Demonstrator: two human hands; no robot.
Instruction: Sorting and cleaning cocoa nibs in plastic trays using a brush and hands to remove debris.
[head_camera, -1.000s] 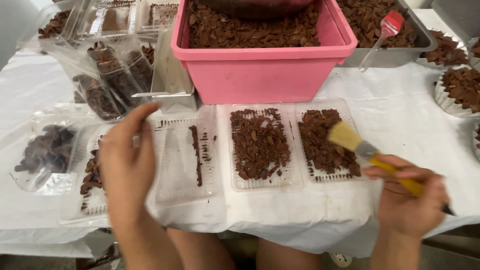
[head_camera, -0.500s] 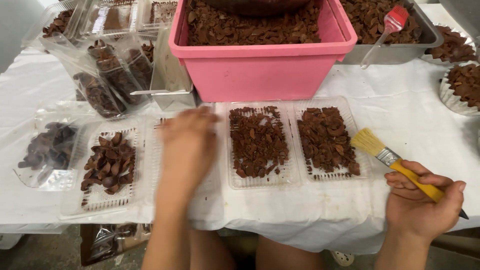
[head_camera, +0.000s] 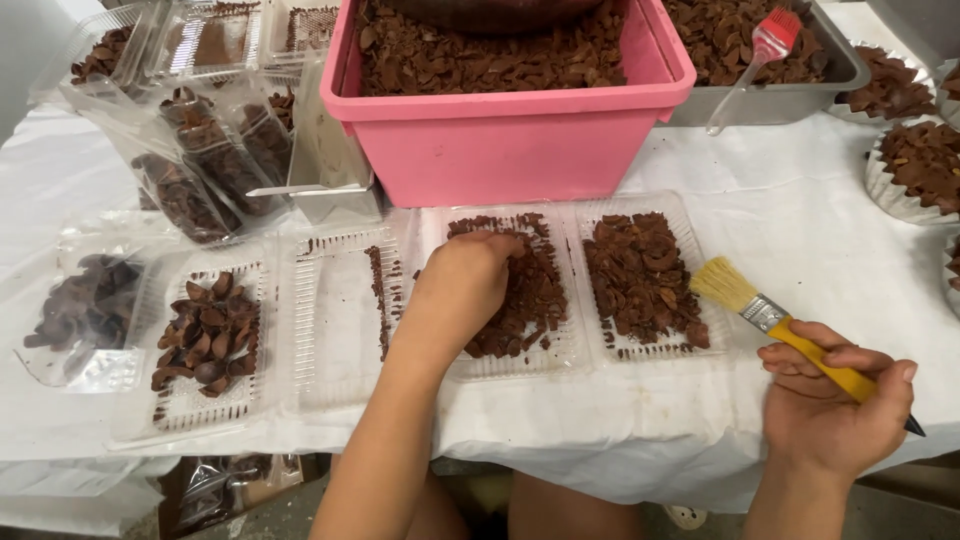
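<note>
While my left hand (head_camera: 462, 285) pressed down, fingers curled, into the brown chips of the middle clear tray (head_camera: 560, 360), just in front of the pink tub (head_camera: 500, 150), I couldn't tell whether it gripped any. Right of that tray, past another filled tray (head_camera: 700, 345), my right hand (head_camera: 835, 405) clenched the yellow-handled brush (head_camera: 775, 320).

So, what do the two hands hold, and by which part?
The right hand holds a yellow brush by its handle. The left hand rests on the brown pieces in a clear tray; whether it grips any cannot be told.
</note>
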